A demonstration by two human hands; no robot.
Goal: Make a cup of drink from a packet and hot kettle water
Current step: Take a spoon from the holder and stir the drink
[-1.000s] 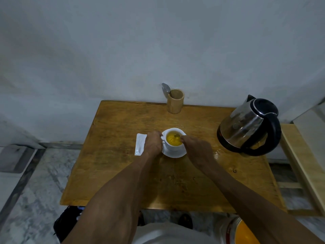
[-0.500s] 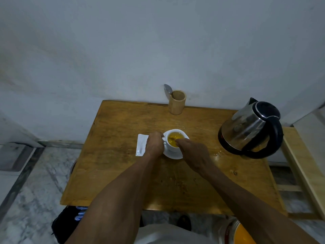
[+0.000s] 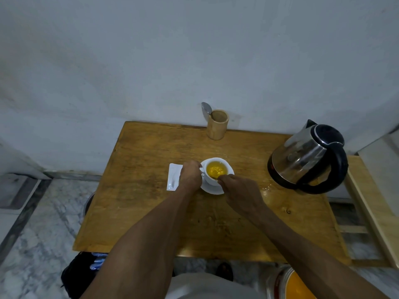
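Hiding cup [image 3: 216, 169] handle, left hand [image 3: 190, 176], spoon unseen under right hand [image 3: 241, 193]

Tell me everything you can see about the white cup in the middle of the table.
The cup is small, white and glossy, probably ceramic. It stands upright on a matching white saucer near the middle of the wooden table. It holds yellow-orange liquid with paler patches on its surface. The left hand holds its handle side; the right hand has its fingertips at the near rim, apparently stirring, though whatever its grip holds is hidden.
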